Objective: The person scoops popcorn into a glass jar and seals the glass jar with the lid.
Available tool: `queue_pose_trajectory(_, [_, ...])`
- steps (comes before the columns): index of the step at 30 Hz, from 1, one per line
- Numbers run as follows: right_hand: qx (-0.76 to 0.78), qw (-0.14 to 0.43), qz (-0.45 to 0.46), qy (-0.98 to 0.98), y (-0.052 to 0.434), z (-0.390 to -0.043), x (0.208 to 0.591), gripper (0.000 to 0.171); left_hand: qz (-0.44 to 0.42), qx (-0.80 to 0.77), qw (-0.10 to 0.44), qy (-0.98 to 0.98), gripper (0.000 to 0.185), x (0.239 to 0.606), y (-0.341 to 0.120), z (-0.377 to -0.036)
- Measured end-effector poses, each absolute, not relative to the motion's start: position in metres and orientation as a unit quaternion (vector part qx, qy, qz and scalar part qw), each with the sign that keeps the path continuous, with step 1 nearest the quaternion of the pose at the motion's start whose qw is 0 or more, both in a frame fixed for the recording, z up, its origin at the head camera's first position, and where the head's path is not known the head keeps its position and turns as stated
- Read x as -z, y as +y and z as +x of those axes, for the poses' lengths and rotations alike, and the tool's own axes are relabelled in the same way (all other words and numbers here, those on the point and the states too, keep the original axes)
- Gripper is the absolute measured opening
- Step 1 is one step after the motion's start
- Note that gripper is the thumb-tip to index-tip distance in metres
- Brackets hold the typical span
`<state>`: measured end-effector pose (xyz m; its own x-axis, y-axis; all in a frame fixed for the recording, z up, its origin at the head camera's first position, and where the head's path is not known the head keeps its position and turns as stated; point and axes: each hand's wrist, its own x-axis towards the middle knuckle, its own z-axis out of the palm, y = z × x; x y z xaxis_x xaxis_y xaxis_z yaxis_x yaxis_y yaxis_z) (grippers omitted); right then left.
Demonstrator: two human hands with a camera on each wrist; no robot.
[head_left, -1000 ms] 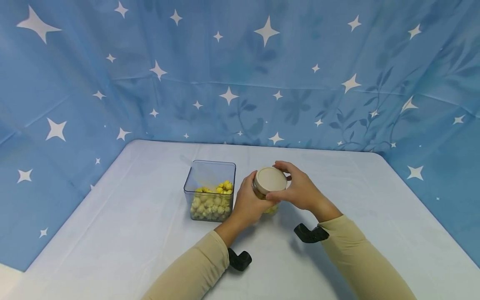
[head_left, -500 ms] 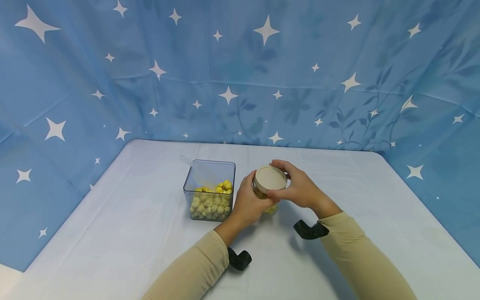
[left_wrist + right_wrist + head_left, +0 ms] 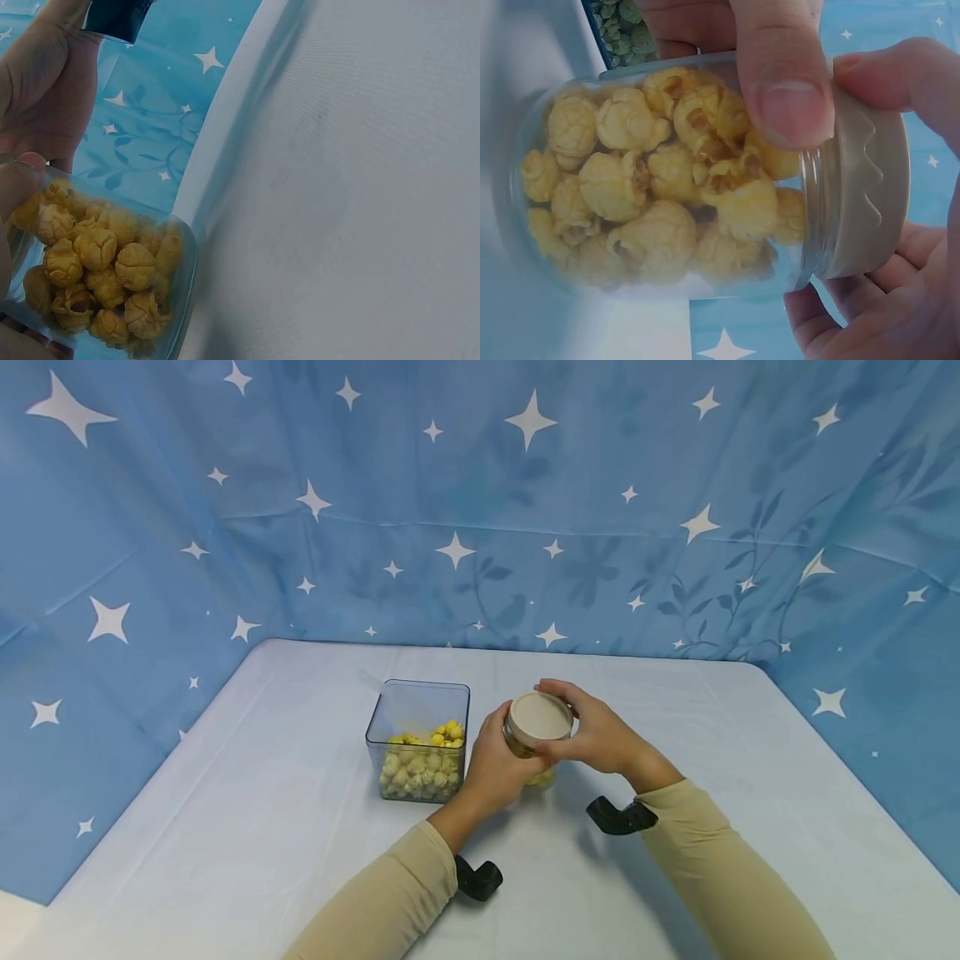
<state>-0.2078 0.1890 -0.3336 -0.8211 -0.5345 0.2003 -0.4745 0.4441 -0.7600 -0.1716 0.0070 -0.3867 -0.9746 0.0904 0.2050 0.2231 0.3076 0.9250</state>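
Note:
A clear jar (image 3: 645,187) of yellow popcorn is held over the table, its base downward in the head view. My left hand (image 3: 501,768) grips the jar's body just below the neck, the thumb (image 3: 791,109) pressed on its side in the right wrist view. A beige lid (image 3: 540,716) with a wavy edge sits on the jar's mouth. My right hand (image 3: 603,735) holds this lid by its rim, thumb on the near side and fingers on the far side. Ridges of the clear neck show beside the lid. Most of the jar is hidden by my hands in the head view.
Left of my hands stands a clear square bin (image 3: 416,693) without a cover, popcorn (image 3: 422,768) filling its lower part. The white table (image 3: 225,827) ends at a blue starry curtain (image 3: 480,510). A black curved piece (image 3: 621,817) sits at each wrist.
The right hand's far fingers have shifted slightly left around the lid's rim, and the right wrist has risen a little in view. The left hand keeps its grip on the jar.

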Motion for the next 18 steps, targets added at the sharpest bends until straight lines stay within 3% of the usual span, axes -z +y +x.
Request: queue_pose_trajectory(18, [0.426, -0.014, -0.258, 0.867, 0.1862, -0.2012, 0.3349, 0.084, -0.100, 0.581, 0.058, -0.805, 0.096, 0.3842, 0.0059, -0.1696])
